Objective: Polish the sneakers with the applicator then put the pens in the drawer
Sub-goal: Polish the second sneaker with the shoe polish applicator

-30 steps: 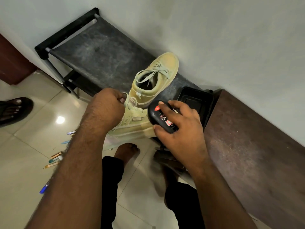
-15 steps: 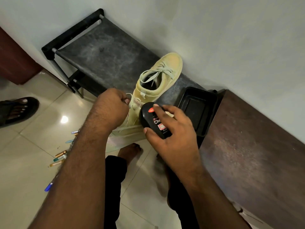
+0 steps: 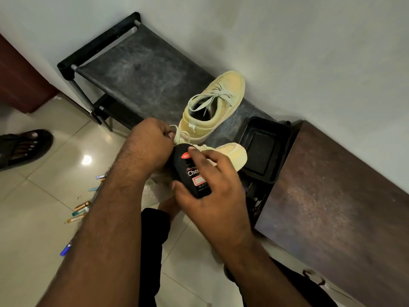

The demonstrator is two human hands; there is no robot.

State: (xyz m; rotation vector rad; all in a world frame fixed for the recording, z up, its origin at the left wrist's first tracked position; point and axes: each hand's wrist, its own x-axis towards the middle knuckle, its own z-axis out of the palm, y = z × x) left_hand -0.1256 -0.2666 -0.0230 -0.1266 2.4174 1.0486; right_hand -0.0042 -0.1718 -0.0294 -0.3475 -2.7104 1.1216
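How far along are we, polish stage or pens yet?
Polish stage. The right hand holds the black applicator against the near sneaker, which the left hand grips at its collar. The second sneaker sits on the rack; whether either is finished is not visible. The pens lie on the floor, so they are not yet put away.

A rack (image 3: 141,69) is set against the wall, with one sneaker (image 3: 212,109) placed on its top. A second sneaker (image 3: 230,155) is held just in front of the first, at the rack's front edge. An applicator (image 3: 190,173) is held against it, between the left hand (image 3: 148,145) and the right hand (image 3: 212,187). A tray (image 3: 263,149) is seen right of the sneakers, beside a cabinet (image 3: 336,196). Pens (image 3: 81,209) are scattered on the floor (image 3: 33,218) to the left, near a sandalled foot (image 3: 24,147).
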